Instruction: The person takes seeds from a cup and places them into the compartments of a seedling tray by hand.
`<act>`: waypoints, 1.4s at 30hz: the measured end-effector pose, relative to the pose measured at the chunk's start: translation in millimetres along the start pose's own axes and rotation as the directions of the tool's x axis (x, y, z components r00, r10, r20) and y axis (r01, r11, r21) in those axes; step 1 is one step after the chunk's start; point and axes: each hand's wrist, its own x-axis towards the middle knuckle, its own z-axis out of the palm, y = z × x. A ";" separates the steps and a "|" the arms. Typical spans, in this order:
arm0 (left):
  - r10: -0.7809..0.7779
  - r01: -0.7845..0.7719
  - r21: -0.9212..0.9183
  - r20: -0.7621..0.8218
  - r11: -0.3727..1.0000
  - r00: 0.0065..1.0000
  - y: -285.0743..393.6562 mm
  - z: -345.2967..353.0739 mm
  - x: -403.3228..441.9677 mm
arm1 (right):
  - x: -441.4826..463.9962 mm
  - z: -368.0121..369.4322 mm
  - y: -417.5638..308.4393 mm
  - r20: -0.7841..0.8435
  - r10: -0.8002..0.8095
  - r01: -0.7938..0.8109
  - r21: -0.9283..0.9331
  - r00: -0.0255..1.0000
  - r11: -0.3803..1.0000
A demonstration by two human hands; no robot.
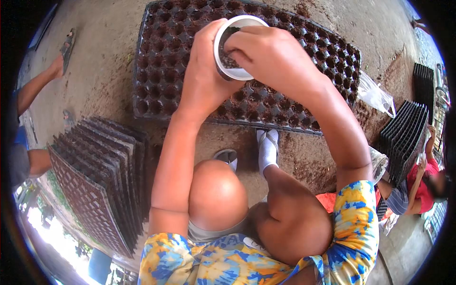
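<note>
A white-rimmed cup point(243, 20) is held over the seedling tray by my left hand point(205, 71), whose fingers wrap round its left side. Small dark grains show inside the cup. My right hand point(270, 54) reaches over the rim with its fingers bent down into the cup; the fingertips are partly hidden, and what they pinch cannot be made out. Below both hands lies a black seedling tray point(159, 71) with rows of round cells holding brown soil.
Stacked trays point(95, 185) stand at the lower left, more black trays point(403, 137) at the right. A clear plastic bag point(375, 95) lies by the tray's right end. One person in red point(422, 190) sits at the right; another person's leg point(40, 85) shows at the left.
</note>
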 end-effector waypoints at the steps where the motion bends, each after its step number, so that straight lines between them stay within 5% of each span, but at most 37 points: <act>1: -0.034 0.034 -0.002 -0.017 0.999 0.999 -1.4 -1.4 -0.6 | -2.7 -9.5 -6.2 -0.034 0.064 -0.058 0.141 0.997 0.988; 4: -0.067 0.069 0.027 -0.077 0.997 0.995 -6.8 -9.9 -2.3 | -19.7 -22.5 -20.5 0.137 0.238 -0.275 0.471 0.962 0.839; 6: -0.078 0.083 0.036 -0.119 0.996 0.990 -12.0 -13.0 -1.4 | -35.7 -0.5 -15.6 0.164 0.195 -0.252 0.510 0.967 0.822; 20: -0.065 0.064 -0.017 -0.112 0.998 0.992 -11.2 -11.4 -0.9 | -44.0 32.6 8.5 0.333 0.275 -0.386 0.333 0.902 0.860; 26: -0.075 0.072 -0.034 -0.120 0.997 0.990 -10.1 -12.1 -0.6 | -42.8 38.9 20.9 0.282 0.160 -0.240 0.280 0.946 0.930; 42: -0.065 0.065 -0.005 -0.124 0.998 0.990 -8.4 -11.9 0.4 | -48.0 36.9 5.5 0.324 0.079 -0.182 0.301 0.943 0.936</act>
